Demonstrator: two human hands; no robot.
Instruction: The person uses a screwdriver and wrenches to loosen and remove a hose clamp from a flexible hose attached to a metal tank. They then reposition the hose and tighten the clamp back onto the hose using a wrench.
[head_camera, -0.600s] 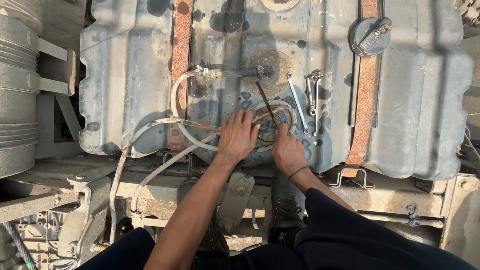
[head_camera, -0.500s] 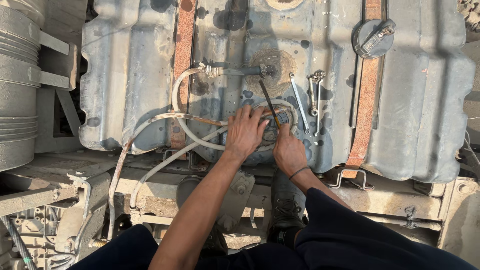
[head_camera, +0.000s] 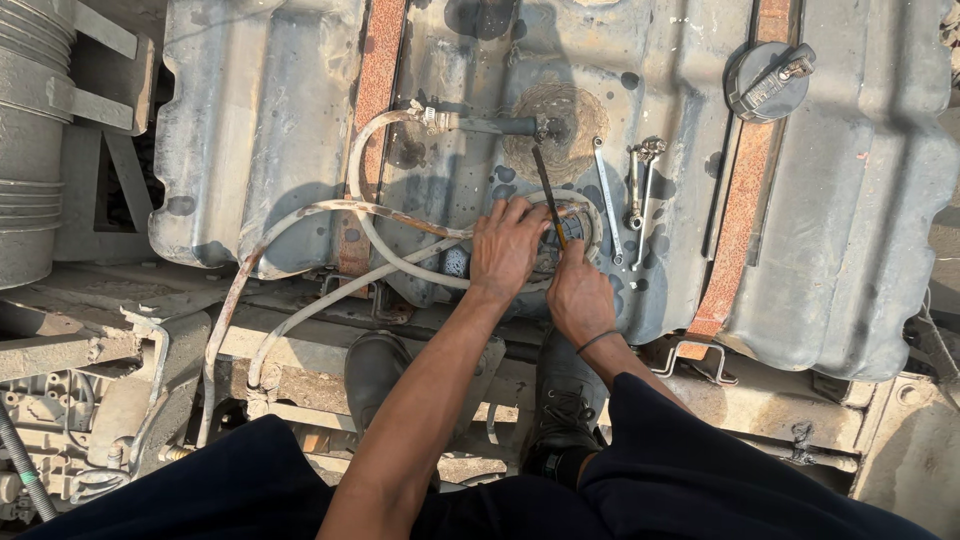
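A grey fuel tank carries a round fitting near its front edge. The left hand lies spread upon it; the right hand grips a thin rod whose long axis points away, toward the tank's middle.

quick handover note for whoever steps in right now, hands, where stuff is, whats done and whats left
Left hand: flat over the round fitting on top of the grey tank, fingers spread, gripping nothing that shows.
Right hand: closed on a thin dark rod angled into the fitting.
Spanners lie loose on the tank just right of the fitting; filler cap sits at the far right.
Pale hoses are attached and loop left.
Done: tools laid out. Left: the fitting is in place, under both hands.
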